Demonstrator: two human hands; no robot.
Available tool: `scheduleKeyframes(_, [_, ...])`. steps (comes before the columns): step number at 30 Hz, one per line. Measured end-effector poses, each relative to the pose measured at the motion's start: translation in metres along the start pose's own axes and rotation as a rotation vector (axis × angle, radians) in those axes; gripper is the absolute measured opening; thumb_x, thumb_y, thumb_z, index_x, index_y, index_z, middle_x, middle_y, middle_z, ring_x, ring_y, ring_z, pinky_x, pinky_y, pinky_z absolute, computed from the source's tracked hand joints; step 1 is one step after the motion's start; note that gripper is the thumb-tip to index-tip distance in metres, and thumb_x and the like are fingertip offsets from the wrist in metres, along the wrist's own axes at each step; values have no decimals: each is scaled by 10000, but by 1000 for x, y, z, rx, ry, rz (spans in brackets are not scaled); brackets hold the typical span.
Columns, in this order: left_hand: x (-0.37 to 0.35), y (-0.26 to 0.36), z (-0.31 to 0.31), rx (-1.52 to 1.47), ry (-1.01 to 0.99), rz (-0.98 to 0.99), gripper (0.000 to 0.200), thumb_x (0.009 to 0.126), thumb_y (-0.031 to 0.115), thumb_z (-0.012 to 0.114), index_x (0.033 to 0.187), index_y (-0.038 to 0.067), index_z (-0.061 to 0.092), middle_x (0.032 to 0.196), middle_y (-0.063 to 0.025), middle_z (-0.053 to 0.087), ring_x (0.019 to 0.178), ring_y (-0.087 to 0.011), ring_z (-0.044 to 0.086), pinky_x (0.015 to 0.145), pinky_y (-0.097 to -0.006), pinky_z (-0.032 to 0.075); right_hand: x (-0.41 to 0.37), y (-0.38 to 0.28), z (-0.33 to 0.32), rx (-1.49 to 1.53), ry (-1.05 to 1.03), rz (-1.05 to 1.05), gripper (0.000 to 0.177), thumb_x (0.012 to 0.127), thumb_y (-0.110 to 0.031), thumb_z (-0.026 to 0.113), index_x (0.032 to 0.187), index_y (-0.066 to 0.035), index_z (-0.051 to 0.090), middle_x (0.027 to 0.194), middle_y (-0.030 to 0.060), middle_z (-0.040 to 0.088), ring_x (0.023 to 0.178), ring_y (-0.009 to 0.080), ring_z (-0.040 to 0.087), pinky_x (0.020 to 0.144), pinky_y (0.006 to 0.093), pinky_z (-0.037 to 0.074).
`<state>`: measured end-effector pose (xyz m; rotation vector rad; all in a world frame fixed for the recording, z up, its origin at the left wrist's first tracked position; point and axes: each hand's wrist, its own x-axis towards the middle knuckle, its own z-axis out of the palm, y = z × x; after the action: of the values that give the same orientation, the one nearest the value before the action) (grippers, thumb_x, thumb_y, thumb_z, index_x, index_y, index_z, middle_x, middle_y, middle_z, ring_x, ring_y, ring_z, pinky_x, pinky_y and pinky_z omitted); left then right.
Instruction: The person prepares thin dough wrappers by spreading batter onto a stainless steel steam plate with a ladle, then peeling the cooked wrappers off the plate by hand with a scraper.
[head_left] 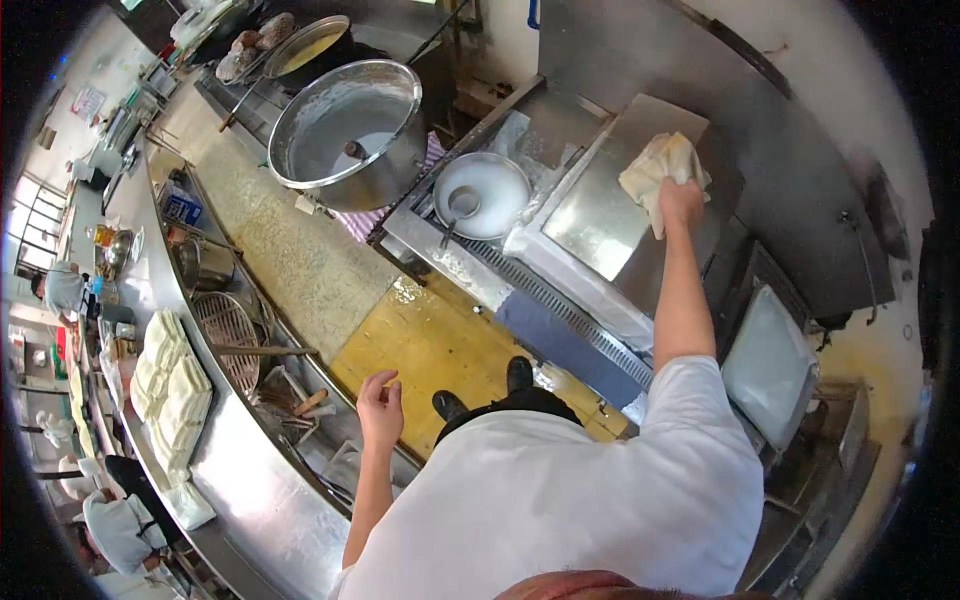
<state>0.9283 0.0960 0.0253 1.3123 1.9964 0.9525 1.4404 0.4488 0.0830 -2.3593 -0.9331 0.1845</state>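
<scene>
- Long steel counter (250, 520), near left, curves along the aisle; pale blocks (170, 390) are stacked on it, likely to keep them off the wet floor.
- Big pot (345, 135), far left of centre, tilted towards the person, so its inside shows.
- Flat steel top (600, 215), far right.
- Basin (482, 195) of milky liquid just left of that top, with a ladle resting in it.
- Cloth (660, 165), bunched on the steel top's far edge, under the right hand.
- Right hand (680, 200): arm at full stretch since the top is far off, fingers clenched on the cloth, pressing down.
- Left hand (380, 405): near the counter, fingers loosely curled, grasping nothing, apparently just hanging free.
</scene>
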Motion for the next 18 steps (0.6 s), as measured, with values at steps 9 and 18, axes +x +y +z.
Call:
scheduleKeyframes(9, [29,-4,-24,-169,-58,167,160,944,29,649,1094,-5,694,1094,-138,663,747,-174,665,677,-287,548,-89,-74,-130,169,378,-407,517,825,-435,696,1056,28,704,1079,280,699,1014,462,662,900,506,503])
scheduleKeyframes(18, [14,-55,-98,-194,88,210,185,958,10,621,1130,-8,685,1095,-101,655,817,-144,664,709,-268,534,-259,-195,-216,726,335,-981,353,828,-325,798,970,-20,693,900,187,731,821,362,700,764,393,529])
